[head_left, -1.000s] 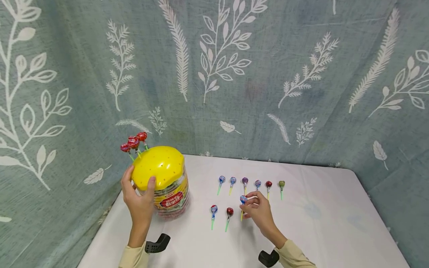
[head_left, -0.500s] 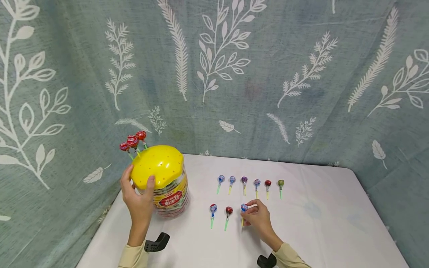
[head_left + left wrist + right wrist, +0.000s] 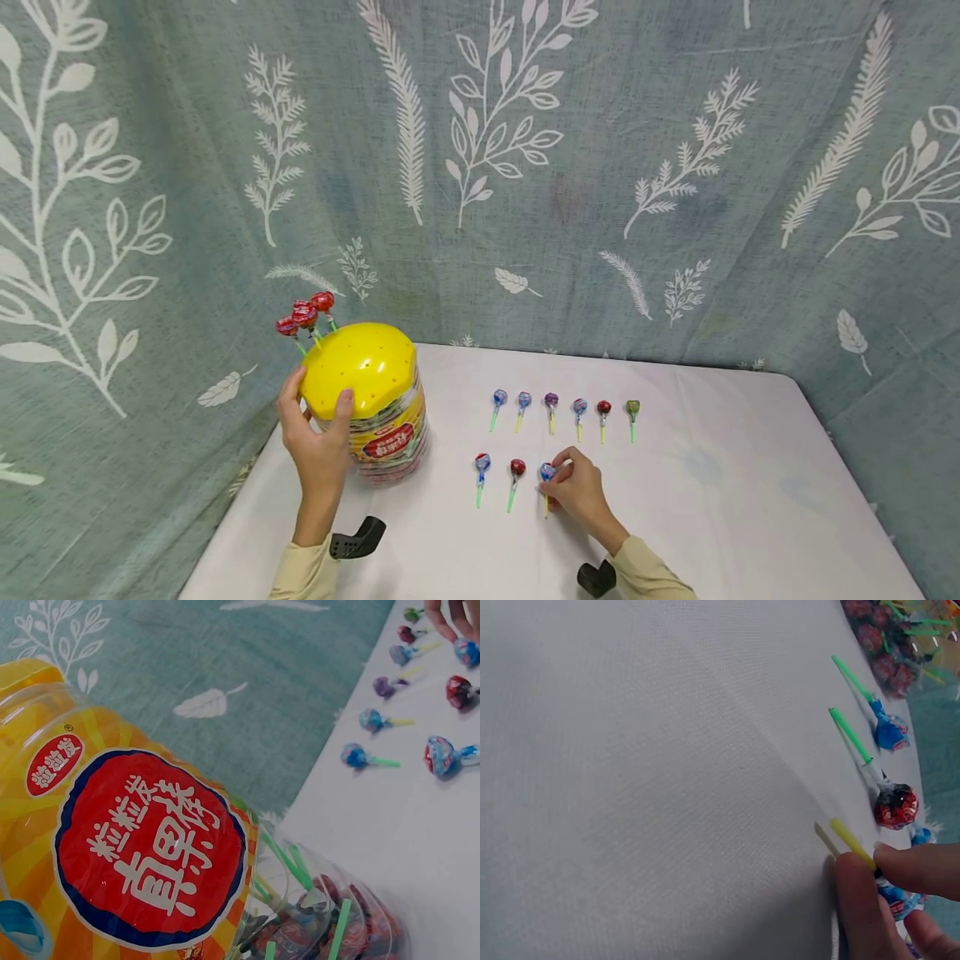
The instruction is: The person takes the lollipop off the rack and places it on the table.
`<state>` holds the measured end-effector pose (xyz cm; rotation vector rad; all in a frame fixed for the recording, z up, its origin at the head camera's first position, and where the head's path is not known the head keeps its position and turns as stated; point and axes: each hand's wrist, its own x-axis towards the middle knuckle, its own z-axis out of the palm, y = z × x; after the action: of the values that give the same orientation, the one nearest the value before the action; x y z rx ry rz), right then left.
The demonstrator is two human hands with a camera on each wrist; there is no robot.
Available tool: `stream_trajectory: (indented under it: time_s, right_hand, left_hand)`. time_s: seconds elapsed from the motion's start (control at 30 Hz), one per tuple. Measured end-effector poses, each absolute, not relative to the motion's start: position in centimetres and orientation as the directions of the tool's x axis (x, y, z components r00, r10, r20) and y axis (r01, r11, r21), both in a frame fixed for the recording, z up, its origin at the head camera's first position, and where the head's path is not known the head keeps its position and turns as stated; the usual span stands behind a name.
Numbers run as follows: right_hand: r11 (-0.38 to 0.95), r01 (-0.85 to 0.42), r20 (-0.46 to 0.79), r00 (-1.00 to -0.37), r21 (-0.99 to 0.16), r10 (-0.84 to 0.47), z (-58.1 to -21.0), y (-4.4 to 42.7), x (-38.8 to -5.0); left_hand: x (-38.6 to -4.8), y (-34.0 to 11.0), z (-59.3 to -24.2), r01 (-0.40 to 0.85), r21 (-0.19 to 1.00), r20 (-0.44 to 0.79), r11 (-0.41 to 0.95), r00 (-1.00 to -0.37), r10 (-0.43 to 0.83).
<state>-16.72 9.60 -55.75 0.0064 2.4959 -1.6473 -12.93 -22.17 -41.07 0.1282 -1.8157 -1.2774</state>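
My left hand (image 3: 315,454) grips the yellow lid (image 3: 363,367) of a clear candy jar (image 3: 390,442), thumb on its near side. The jar stands tilted at the table's left; several lollipops show inside it in the left wrist view. Red-wrapped lollipops (image 3: 303,314) stick up from the lid's far left edge. My right hand (image 3: 583,493) pinches a blue-wrapped lollipop (image 3: 547,472) where wrapper meets yellow stick (image 3: 853,844). It is at the right of the front row, beside a dark red lollipop (image 3: 517,468) and a blue-and-red one (image 3: 482,463).
Behind the front row lies a second row of several lollipops, from a blue one (image 3: 499,398) at left to a green one (image 3: 633,407) at right. A white cloth covers the table (image 3: 720,500). A leaf-patterned curtain (image 3: 562,200) hangs along the back and sides.
My right hand has brought the blue lollipop toward me and down, level with the two front ones. My left hand keeps its grip on the jar.
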Motion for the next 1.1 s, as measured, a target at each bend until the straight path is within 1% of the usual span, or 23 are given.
stream_trajectory:
  time_s: [0.07, 0.33, 0.6, 0.87, 1.1]
  right_hand:
    - [0.412, 0.083, -0.130, -0.988, -0.907, -0.088, -55.5, 9.6, -16.8]
    - [0.386, 0.077, -0.144, -0.979, -0.919, -0.148, -54.7, 9.8, -16.7]
    - [0.400, 0.061, -0.119, -0.985, -0.915, -0.123, -53.4, 9.6, -17.3]
    - [0.366, 0.014, -0.062, -0.991, -0.930, -0.121, -51.0, 9.1, -18.3]
    - [0.313, -0.038, -0.015, -0.986, -0.949, -0.164, -48.5, 8.3, -18.8]
  left_hand:
    - [-12.9, -22.0, -41.1, 0.381, 0.801, 0.593, 0.461, -0.605, -0.531]
    - [-13.0, -22.2, -41.3, 0.386, 0.805, 0.590, 0.450, -0.603, -0.537]
    - [-13.0, -22.4, -41.4, 0.378, 0.808, 0.585, 0.452, -0.611, -0.534]
    - [-12.8, -22.4, -41.2, 0.369, 0.816, 0.573, 0.445, -0.615, -0.542]
    - [-12.8, -22.4, -41.3, 0.366, 0.820, 0.568, 0.441, -0.618, -0.543]
